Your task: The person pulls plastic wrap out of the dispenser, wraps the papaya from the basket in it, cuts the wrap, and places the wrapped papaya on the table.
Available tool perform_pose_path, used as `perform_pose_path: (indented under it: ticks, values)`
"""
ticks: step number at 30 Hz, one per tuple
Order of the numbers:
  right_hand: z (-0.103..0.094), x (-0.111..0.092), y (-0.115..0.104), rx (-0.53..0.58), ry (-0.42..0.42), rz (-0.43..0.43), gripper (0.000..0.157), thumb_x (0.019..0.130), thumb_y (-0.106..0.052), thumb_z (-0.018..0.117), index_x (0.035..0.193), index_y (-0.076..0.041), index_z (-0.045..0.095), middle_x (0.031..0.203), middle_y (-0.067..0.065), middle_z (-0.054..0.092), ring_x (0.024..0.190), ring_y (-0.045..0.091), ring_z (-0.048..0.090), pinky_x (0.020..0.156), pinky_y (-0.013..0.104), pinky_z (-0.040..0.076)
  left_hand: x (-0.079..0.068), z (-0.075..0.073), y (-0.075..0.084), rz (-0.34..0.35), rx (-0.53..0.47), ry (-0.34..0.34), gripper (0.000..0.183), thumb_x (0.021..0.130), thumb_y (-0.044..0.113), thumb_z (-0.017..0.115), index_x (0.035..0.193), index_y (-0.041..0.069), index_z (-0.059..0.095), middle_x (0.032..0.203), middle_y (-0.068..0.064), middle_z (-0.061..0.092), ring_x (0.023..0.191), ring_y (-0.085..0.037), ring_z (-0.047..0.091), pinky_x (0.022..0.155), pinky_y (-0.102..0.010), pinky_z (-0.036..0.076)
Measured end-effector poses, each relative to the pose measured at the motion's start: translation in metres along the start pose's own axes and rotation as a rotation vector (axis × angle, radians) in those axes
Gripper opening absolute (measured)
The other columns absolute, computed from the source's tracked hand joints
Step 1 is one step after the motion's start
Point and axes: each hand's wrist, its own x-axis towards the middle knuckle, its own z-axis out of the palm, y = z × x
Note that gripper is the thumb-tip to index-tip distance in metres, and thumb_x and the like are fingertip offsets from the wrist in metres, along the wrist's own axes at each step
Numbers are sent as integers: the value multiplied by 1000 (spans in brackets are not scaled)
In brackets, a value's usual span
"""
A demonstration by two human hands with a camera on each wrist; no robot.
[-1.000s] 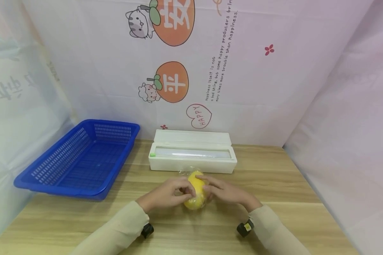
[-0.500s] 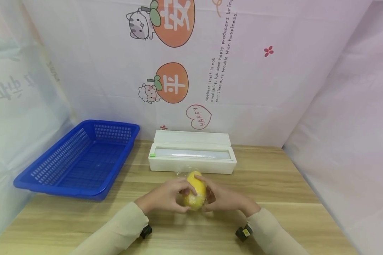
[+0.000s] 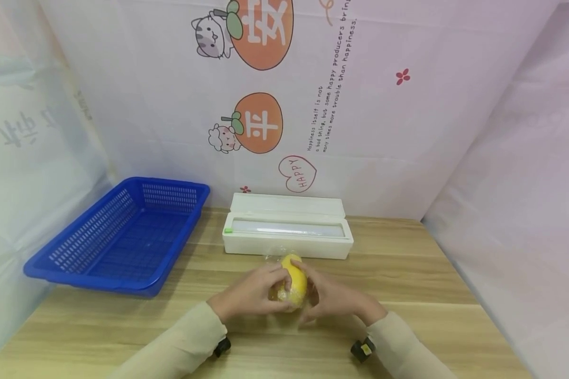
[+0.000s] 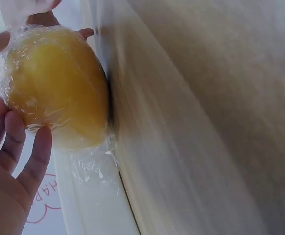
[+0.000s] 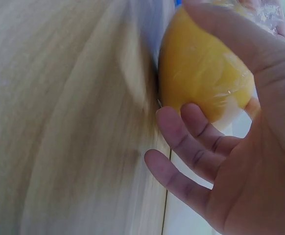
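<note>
A yellow oval fruit [image 3: 297,287], its kind not plain, is wrapped in clear plastic film [image 4: 96,164] and lies on the wooden table between both hands. On its left side, the left hand [image 3: 251,292] holds it with bent fingers and thumb; several fingertips touch the film in the left wrist view. The right hand [image 3: 336,299] curves around the other side, its index finger over the fruit's far end. In the right wrist view, the right thumb crosses in front of the fruit [image 5: 196,68], while the lower fingers spread beside it. Loose film sticks out at the far end.
Behind the fruit stands a long white box [image 3: 284,246] with its lid raised and a roll of film inside. A blue plastic basket [image 3: 170,263] sits at the left. Printed cloth [image 3: 360,173] hangs at the back and sides of the table [image 3: 408,273].
The right fingers have bent around the fruit, and the right thumb has swung toward the person. The left fingers and thumb have shifted on the wrapped fruit. The fruit stays in about the same place.
</note>
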Motion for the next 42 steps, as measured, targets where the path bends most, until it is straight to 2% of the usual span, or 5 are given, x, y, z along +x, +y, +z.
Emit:
perform_pose_path:
  ticks: [5,10,21,33,42]
  values:
    - [1,-1,0,-61,16,15,115,77,-53,83,161,-26,9,135,5,50,111,16,55,94,34,50,0,-3,0,-2,-66,17,24,89,40,76,93,25,57,82,10,49,77,-7,47,66,-18,42]
    - [0,0,0,-39,14,-1,96,89,-45,75,160,-24,15,114,2,57,99,17,60,86,32,54,0,-5,-3,-9,-142,4,20,90,39,76,93,25,62,82,10,53,76,-5,49,66,-17,46]
    - [2,2,0,-34,57,21,70,100,-43,61,157,-26,23,104,1,57,91,17,58,77,31,54,0,-8,-5,-79,-320,-18,20,94,34,72,99,23,56,84,10,57,76,-7,57,71,-21,56]
    - [1,3,-5,-65,72,26,68,101,-45,57,155,-19,24,119,4,56,99,15,60,87,32,52,3,-10,-6,-138,-377,-29,11,96,29,71,97,23,61,81,12,60,73,-5,57,65,-24,55]
    - [-2,3,-4,-36,60,37,65,101,-44,57,154,-20,26,107,0,59,94,17,61,84,34,52,2,-7,-13,-160,-393,-46,7,98,32,68,100,25,67,84,13,64,76,-5,60,69,-25,55]
